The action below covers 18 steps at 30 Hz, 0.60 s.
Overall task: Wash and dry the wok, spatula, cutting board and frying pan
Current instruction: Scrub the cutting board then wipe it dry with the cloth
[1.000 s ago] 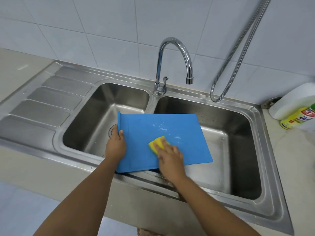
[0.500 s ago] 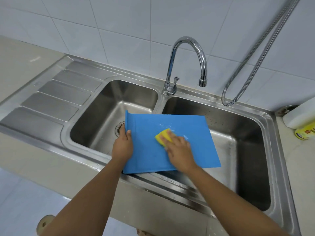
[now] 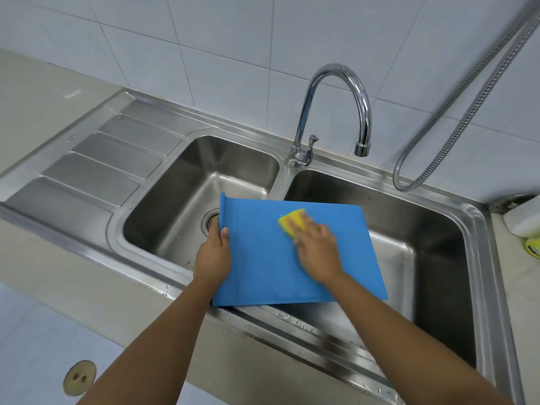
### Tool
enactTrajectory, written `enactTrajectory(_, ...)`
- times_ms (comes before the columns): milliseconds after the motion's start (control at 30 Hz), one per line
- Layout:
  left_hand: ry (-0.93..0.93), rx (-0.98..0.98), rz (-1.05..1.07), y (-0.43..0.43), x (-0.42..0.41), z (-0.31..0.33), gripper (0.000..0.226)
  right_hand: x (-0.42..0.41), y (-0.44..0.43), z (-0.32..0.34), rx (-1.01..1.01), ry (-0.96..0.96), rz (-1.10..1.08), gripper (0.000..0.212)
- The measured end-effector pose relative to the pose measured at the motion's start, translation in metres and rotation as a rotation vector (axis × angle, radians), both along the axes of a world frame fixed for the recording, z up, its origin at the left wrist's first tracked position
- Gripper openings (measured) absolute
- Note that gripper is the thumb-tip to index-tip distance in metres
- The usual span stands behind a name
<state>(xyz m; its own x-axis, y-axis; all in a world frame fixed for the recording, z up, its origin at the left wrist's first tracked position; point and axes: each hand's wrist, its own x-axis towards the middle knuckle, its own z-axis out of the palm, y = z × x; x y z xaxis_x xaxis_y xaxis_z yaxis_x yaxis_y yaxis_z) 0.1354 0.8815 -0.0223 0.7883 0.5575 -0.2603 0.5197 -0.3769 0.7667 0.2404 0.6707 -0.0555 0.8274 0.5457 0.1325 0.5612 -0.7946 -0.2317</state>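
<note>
A blue cutting board (image 3: 263, 258) lies tilted across the divider of a double steel sink (image 3: 482, 229), its near edge resting on the front rim. My left hand (image 3: 213, 255) grips the board's left edge, thumb on top. My right hand (image 3: 317, 247) presses a yellow sponge (image 3: 292, 222) flat against the board's upper middle. The hand is blurred. No wok, spatula or frying pan is in view.
A chrome gooseneck tap (image 3: 336, 92) stands behind the divider, with no water running. A metal shower hose (image 3: 455, 112) hangs at the right. A white bottle (image 3: 523, 220) and a yellow-labelled bottle (image 3: 533, 247) lie on the right counter. The ribbed drainboard (image 3: 96, 165) is at the left.
My right hand has slid the sponge up and to the right across the board. My left hand keeps its grip on the left edge. The camera has tilted down and left.
</note>
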Motion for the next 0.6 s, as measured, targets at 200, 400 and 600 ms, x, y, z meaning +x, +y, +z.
enactTrajectory(200,-0.007,-0.018,-0.009,-0.001,0.001,0.003,0.044,0.023,0.015,0.013,0.089,0.274,-0.833,0.056)
enactTrajectory(400,0.020,-0.018,0.011,0.002,0.002,-0.002,0.048,0.017,0.045,0.006,0.017,0.024,0.138,0.050)
enactTrajectory(600,0.020,-0.012,-0.005,0.000,0.001,0.000,0.047,0.057,-0.016,0.009,0.085,0.320,-0.931,0.058)
